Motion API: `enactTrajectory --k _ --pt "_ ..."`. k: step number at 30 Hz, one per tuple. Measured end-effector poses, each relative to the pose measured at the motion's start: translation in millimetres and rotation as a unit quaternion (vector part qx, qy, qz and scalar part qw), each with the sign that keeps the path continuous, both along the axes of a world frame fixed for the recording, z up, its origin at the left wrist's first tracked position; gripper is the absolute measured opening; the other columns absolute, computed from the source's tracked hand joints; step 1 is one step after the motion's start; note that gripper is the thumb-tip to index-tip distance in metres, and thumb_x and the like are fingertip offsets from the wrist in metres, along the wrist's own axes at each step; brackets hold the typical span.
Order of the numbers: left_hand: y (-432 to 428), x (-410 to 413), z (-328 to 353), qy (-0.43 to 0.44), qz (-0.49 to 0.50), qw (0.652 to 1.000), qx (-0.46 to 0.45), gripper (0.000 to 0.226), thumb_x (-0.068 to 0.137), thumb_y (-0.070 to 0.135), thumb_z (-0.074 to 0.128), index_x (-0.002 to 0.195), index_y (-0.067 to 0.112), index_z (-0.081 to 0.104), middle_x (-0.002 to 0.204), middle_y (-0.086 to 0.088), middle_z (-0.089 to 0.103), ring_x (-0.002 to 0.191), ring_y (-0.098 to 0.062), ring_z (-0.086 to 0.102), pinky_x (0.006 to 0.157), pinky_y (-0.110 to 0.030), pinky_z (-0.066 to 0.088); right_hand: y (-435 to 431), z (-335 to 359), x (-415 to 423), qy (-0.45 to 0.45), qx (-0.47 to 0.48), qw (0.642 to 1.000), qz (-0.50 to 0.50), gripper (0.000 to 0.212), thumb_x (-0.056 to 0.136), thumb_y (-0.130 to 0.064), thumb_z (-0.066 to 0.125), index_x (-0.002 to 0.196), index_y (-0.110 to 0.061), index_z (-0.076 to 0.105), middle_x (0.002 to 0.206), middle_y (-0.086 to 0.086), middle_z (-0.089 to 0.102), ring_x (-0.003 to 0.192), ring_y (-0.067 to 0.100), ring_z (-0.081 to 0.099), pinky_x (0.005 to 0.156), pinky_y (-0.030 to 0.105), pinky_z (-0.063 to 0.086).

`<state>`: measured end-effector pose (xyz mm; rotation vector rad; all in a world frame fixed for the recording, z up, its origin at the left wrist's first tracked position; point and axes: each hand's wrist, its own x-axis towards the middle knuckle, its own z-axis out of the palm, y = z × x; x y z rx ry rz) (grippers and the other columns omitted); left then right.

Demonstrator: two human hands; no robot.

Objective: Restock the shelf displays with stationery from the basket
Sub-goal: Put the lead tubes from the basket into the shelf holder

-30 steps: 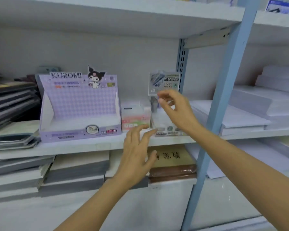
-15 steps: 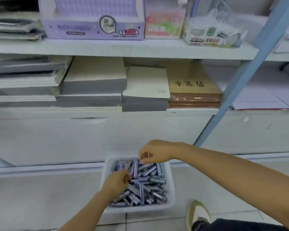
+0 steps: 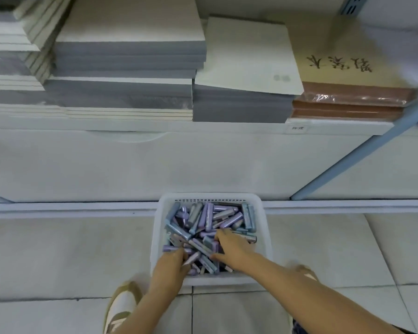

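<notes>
Left hand [image 3: 170, 263], right hand [image 3: 233, 249] in basket [image 3: 157, 227] of tubes [image 3: 209, 216]

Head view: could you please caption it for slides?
Left hand and right hand reach into white plastic basket of purple tubes.

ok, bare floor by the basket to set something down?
Yes: pale floor tiles left and right of the white plastic basket. Crowded: the basket itself, purple tubes plus left hand and right hand; grey paper stacks fill the shelf above.
</notes>
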<state>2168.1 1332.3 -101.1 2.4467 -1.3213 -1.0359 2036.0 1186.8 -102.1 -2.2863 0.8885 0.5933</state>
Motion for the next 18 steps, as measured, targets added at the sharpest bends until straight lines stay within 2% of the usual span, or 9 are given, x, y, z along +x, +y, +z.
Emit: enactTrajectory --k 3,4,6,9,11,13,14,16,18 --pt "4 5 -2 0.01 -0.007 0.999 -0.033 0.024 0.099 0.025 0.05 0.117 0.013 0.059 0.116 -0.006 0.066 0.107 -0.023 0.061 0.076 -0.022 0.038 -5 -8 -3 -0.027 0.039 0.999 -0.005 0.029 0.089 -0.044 0.063 0.096 -0.021 0.045 0.096 0.0 0.051 0.088 0.021 0.052 0.06 0.027 0.035" --pt "5 6 -1 0.029 0.002 0.999 -0.042 0.024 0.1 0.022 0.047 0.12 0.012 0.057 0.116 -0.007 0.064 0.107 -0.025 0.06 0.078 -0.023 0.039 -7 -9 -5 -0.027 0.047 0.999 0.003 0.029 0.091 -0.045 0.06 0.085 -0.023 0.041 0.086 -0.002 0.048 0.081 0.019 0.05 0.057 0.027 0.033" --pt "6 6 5 0.075 0.044 0.995 -0.046 0.015 0.101 0.02 0.043 0.112 0.015 0.053 0.106 -0.008 0.059 0.096 -0.025 0.06 0.069 -0.023 0.039 -9 -10 -11 -0.031 0.066 0.997 0.001 0.033 0.094 -0.047 0.054 0.073 -0.027 0.036 0.076 -0.004 0.045 0.07 0.015 0.046 0.059 0.031 0.033" --pt "3 5 19 0.169 0.142 0.974 -0.044 0.01 0.102 0.024 0.042 0.096 0.019 0.048 0.099 -0.009 0.06 0.087 -0.023 0.057 0.064 -0.023 0.038 -12 -1 -15 -0.108 0.096 0.987 -0.068 0.035 0.095 -0.043 0.053 0.07 -0.026 0.037 0.07 -0.005 0.042 0.064 0.011 0.039 0.06 0.031 0.03" --pt "0 5 27 0.249 0.198 0.945 -0.074 0.009 0.099 0.025 0.049 0.105 0.019 0.054 0.098 -0.004 0.065 0.087 -0.016 0.062 0.067 -0.021 0.043 -16 13 -10 -0.168 0.13 0.968 -0.132 0.037 0.095 -0.045 0.053 0.068 -0.024 0.037 0.066 -0.007 0.037 0.06 0.008 0.035 0.061 0.03 0.029" --pt "-5 5 37 0.335 0.25 0.902 -0.11 0.02 0.096 0.033 0.056 0.111 0.02 0.059 0.084 0.012 0.066 0.07 0.003 0.061 0.062 -0.011 0.044 -21 32 1 -0.185 0.166 0.958 -0.145 0.039 0.094 -0.049 0.052 0.068 -0.025 0.037 0.065 -0.011 0.033 0.055 0.003 0.033 0.06 0.025 0.028" --pt "-8 5 42 0.365 0.277 0.881 -0.121 0.026 0.093 0.04 0.059 0.108 0.019 0.061 0.074 0.015 0.063 0.062 0.004 0.058 0.061 -0.011 0.044 -21 40 7 -0.178 0.18 0.958 -0.132 0.038 0.093 -0.052 0.052 0.068 -0.028 0.036 0.065 -0.013 0.032 0.054 -0.001 0.032 0.059 0.023 0.027" --pt "-14 6 48 0.405 0.317 0.847 -0.132 0.038 0.083 0.051 0.063 0.093 0.015 0.061 0.061 0.012 0.056 0.057 -0.005 0.053 0.064 -0.022 0.047 -16 52 18 -0.158 0.199 0.963 -0.089 0.034 0.092 -0.055 0.052 0.07 -0.034 0.036 0.067 -0.016 0.032 0.055 -0.002 0.033 0.057 0.02 0.027" --pt "-17 5 50 0.426 0.344 0.824 -0.147 0.039 0.081 0.051 0.066 0.089 0.013 0.062 0.064 0.002 0.058 0.062 -0.014 0.055 0.069 -0.036 0.051 -7 57 25 -0.145 0.223 0.962 -0.056 0.03 0.091 -0.054 0.053 0.076 -0.03 0.046 0.068 -0.013 0.043 0.055 -0.003 0.04 0.057 0.019 0.031"
